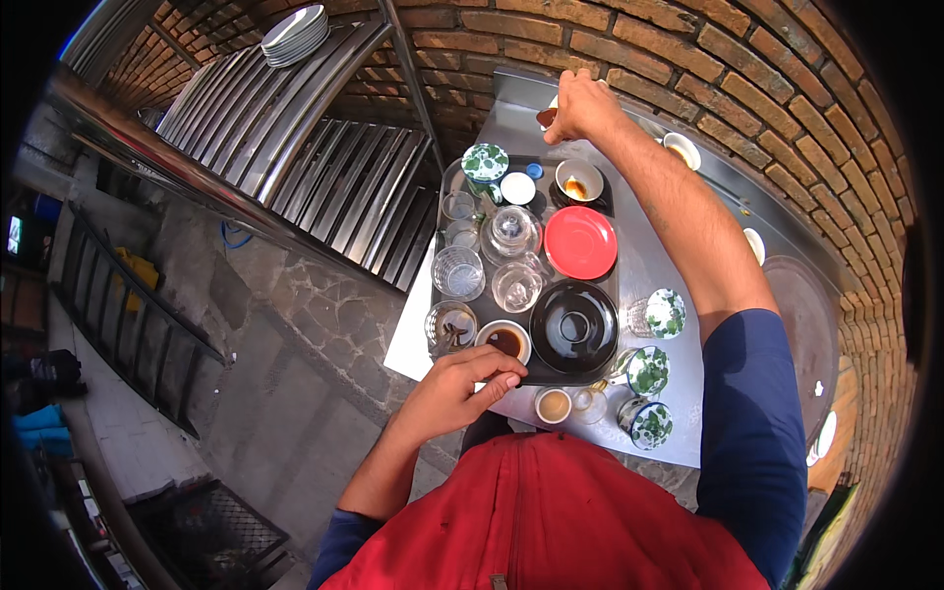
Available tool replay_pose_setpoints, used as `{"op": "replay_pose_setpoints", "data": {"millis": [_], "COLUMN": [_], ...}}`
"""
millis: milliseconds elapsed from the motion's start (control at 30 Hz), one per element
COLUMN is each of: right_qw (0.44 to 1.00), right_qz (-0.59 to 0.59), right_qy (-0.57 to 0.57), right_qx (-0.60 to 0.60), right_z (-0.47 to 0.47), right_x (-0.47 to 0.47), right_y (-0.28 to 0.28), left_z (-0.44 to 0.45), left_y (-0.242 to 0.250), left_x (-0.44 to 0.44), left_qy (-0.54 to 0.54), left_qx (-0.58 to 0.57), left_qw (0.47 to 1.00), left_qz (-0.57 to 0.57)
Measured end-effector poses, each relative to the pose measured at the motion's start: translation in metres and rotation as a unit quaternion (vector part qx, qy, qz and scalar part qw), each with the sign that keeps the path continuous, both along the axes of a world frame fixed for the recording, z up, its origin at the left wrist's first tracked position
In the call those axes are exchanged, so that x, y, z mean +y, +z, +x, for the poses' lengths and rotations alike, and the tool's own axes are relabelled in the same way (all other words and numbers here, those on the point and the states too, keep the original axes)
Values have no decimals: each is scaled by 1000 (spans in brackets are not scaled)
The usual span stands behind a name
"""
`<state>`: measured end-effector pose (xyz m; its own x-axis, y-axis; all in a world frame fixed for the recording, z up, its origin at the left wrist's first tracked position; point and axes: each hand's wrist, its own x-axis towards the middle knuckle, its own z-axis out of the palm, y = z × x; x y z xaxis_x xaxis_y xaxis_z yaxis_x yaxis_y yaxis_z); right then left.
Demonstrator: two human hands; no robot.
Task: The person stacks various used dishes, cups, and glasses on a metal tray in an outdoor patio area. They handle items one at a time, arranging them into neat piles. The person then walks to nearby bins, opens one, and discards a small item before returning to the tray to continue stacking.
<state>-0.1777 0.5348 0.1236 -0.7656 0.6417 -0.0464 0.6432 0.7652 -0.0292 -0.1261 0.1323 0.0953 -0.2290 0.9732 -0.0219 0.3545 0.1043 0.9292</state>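
At the far edge of the steel table, my right hand (586, 107) grips a white cup (553, 103), mostly hidden by the fingers; something reddish-brown shows at its mouth. My left hand (468, 387) is at the near-left corner of a dark tray (542, 365). Its thumb and fingers come together by a white cup of dark liquid (505, 342); whether they hold the cup or the tray rim is unclear. Beside that cup stand a black saucer (574, 327) and a glass with brown residue (450, 326). A red saucer (580, 243) lies farther back.
Clear glasses (458, 273), a lidded green-speckled enamel mug (484, 162) and a stained white bowl (578, 181) crowd the tray. Several speckled lidded mugs (649, 370) line its right side. A slatted metal rack (295, 147) carries stacked plates (295, 37). Behind runs a brick wall (649, 44).
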Motion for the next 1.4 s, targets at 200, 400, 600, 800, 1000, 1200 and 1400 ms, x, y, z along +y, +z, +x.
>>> {"op": "replay_pose_setpoints", "data": {"millis": [200, 400, 600, 800, 1000, 1200, 1400], "right_qw": [951, 974, 887, 910, 917, 940, 980], "right_qz": [301, 39, -439, -379, -351, -284, -152], "right_qy": [62, -33, -134, -163, -184, -189, -125], "right_qx": [37, 220, 52, -41, -34, -28, -28], "right_z": [-97, -57, 39, 57, 49, 51, 61], "right_x": [8, 44, 52, 35, 30, 29, 23], "right_y": [33, 10, -27, -75, -101, -112, -132], "left_z": [-16, -27, -27, -22, -16, -14, -6], "left_y": [7, -9, -15, -6, 2, 2, 2], "left_x": [-41, -62, -62, -52, -50, -52, -48], "left_qy": [34, 68, 50, 35, 25, 36, 30], "left_qx": [-11, -29, -53, -49, -36, -27, -8], "left_qw": [999, 997, 996, 997, 998, 997, 997], "left_qz": [-11, -25, -45, -56, -54, -61, -68]}}
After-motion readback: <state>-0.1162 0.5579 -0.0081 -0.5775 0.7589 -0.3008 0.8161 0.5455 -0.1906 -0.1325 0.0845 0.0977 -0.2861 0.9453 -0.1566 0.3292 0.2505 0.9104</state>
